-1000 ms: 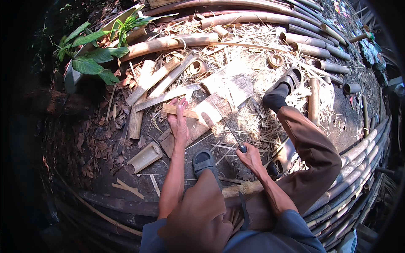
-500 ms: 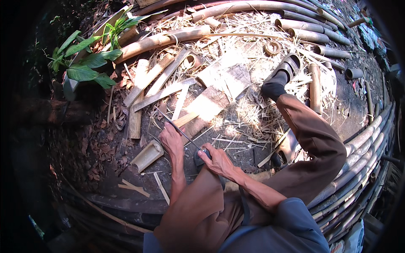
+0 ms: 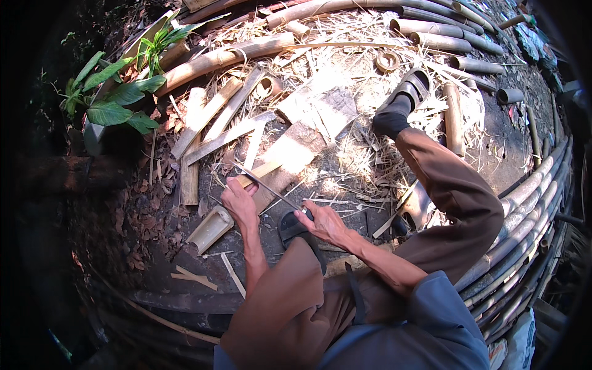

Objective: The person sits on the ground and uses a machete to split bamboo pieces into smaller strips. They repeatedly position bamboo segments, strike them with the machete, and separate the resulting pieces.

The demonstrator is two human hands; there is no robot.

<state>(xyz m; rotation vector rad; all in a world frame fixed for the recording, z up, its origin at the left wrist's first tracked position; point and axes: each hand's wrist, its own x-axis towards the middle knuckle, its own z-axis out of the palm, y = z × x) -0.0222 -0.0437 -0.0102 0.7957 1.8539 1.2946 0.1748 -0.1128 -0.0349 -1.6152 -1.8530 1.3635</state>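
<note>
My left hand (image 3: 239,198) grips the near end of a pale bamboo strip (image 3: 264,171), which points away to the right over a wooden board (image 3: 293,148). In my right hand (image 3: 322,222) is the handle of a long thin knife (image 3: 273,192). Its blade slants up and left, crossing over the strip just beyond my left fingers. Whether the edge bites into the strip cannot be made out. A short split bamboo piece (image 3: 211,230) lies beside my left wrist.
Bamboo slats (image 3: 213,114) and shavings (image 3: 364,154) litter the ground ahead. My sandalled foot (image 3: 410,92) is stretched forward. Long bamboo poles (image 3: 530,197) lie stacked at the right. A thick bamboo pole (image 3: 225,58) and a leafy plant (image 3: 108,111) are at the far left.
Both hands have moved: the left slightly left and up, the right a little to the right. The knife has shifted so its blade now crosses the strip nearer its tip. The view has tilted slightly.
</note>
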